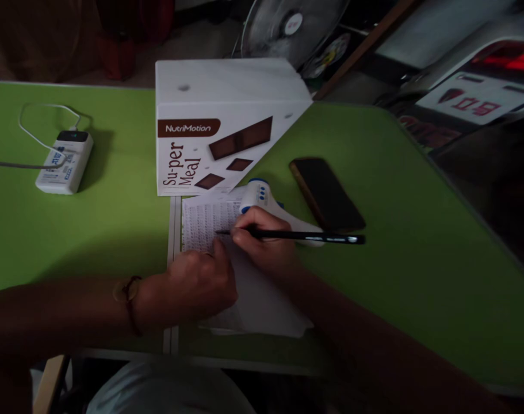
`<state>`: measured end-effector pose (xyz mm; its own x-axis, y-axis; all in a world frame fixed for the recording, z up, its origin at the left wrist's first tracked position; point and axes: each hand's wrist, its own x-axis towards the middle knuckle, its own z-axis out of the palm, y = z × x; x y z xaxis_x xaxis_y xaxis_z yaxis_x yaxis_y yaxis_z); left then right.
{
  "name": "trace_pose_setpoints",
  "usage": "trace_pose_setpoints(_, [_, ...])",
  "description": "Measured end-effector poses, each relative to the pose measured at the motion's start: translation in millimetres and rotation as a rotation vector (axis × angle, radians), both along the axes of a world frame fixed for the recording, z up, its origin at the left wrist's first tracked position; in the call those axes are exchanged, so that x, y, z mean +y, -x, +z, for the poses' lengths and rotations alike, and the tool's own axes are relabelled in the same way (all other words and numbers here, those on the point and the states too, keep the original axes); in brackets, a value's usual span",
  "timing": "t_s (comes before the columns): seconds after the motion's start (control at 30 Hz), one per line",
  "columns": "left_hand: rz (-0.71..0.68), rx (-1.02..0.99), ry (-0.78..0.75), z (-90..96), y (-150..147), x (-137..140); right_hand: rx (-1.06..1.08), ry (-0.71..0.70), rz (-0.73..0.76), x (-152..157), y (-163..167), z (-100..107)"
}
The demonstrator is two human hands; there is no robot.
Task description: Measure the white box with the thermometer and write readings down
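My right hand [266,236] is closed round a black pen [313,236], its tip touching or just above a sheet of paper [270,313] with dense rows of small writing. My left hand [201,282] rests on the same sheet, fingers curled under and the index finger reaching toward the pen tip. What lies beneath its curled fingers is hidden. Just beyond my right hand lies a white and blue handheld device [256,194] like an infrared thermometer, partly covered by that hand. A dark smartphone [328,194] is to its right.
A white NutriMotion box [231,83] stands behind the paper on the green table [127,230]. At the left lies a white power bank [67,164] with a cable [20,165]. A fan [294,29] stands beyond the table's far edge.
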<state>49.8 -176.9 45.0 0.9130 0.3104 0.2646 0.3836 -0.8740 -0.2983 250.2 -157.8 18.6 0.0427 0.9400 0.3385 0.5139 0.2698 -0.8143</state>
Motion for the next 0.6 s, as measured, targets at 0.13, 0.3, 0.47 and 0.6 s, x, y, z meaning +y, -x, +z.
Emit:
trace_pose_setpoints(0.13, [0.014, -0.032, -0.024, 0.2, -0.2, -0.4, -0.006, -0.015, 0.016, -0.3, -0.6, -1.5])
trace_pose_setpoints(0.3, [0.004, 0.009, -0.008, -0.3, -0.6, -0.6, 0.0, 0.003, -0.026, 0.0, -0.5, -2.5])
trace_pose_setpoints(0.47, [0.005, 0.03, 0.0, 1.2, 0.3, 0.4, 0.014, 0.042, -0.016, 1.0, -0.5, 1.7])
trace_pose_setpoints(0.6, [0.007, 0.0, -0.002, 1.1, 0.7, 0.2, 0.007, 0.06, -0.035, 1.1, 0.1, 4.1])
